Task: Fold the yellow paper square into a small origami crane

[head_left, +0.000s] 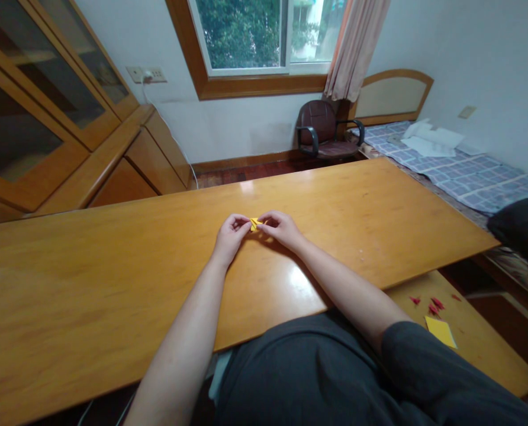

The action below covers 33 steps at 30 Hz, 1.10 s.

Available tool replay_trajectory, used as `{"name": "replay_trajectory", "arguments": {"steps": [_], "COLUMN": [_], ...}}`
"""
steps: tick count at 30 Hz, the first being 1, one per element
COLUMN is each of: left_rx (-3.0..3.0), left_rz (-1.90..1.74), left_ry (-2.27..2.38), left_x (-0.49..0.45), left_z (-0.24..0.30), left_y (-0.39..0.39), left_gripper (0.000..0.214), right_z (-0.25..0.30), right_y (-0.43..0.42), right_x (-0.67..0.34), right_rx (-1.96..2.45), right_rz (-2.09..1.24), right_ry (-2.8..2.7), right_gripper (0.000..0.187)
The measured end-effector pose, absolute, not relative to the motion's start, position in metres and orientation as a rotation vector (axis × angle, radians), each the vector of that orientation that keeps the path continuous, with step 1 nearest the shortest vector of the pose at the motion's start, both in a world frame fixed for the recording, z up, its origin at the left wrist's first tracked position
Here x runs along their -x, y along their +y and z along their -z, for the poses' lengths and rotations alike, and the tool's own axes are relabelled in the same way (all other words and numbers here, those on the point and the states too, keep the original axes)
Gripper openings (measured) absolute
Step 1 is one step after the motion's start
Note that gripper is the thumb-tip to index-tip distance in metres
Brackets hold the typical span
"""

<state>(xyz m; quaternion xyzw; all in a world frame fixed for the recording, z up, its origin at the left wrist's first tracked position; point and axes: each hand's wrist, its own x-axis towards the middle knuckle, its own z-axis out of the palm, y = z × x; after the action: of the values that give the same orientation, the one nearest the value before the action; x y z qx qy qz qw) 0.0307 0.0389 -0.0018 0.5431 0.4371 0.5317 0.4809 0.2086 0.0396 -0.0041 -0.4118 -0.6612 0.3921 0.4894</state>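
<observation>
A small piece of folded yellow paper (pixel 256 224) is held just over the wooden table (pixel 113 266), between my two hands. My left hand (pixel 232 232) pinches its left side with thumb and index finger. On the right side, my right hand (pixel 280 228) grips it the same way, fingers closed. Creased, pointed flaps show in the gap between my fingertips; the paper's outer ends are hidden behind them.
On a lower wooden surface (pixel 481 331) at the right lie several small red folded pieces (pixel 433 307) and a stack of yellow paper (pixel 440 331). Beyond the table are an office chair (pixel 319 127), a bed (pixel 463 165) and a cabinet (pixel 113 154). A black bag (pixel 524 231) sits at the right.
</observation>
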Motion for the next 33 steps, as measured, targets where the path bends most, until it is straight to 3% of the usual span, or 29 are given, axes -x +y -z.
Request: {"name": "replay_trajectory", "arguments": {"steps": [33], "left_rx": [-1.317], "left_rz": [-1.255], "left_ry": [1.069], "left_x": [-0.0290], "left_z": [-0.0015], "left_y": [0.0365], "left_gripper": [0.031], "right_z": [0.0085], "right_y": [0.0428], "right_x": [-0.2086], "right_rx": [1.020], "right_rz": [-0.913], "right_ry": [-1.587], "right_gripper": [0.033]}}
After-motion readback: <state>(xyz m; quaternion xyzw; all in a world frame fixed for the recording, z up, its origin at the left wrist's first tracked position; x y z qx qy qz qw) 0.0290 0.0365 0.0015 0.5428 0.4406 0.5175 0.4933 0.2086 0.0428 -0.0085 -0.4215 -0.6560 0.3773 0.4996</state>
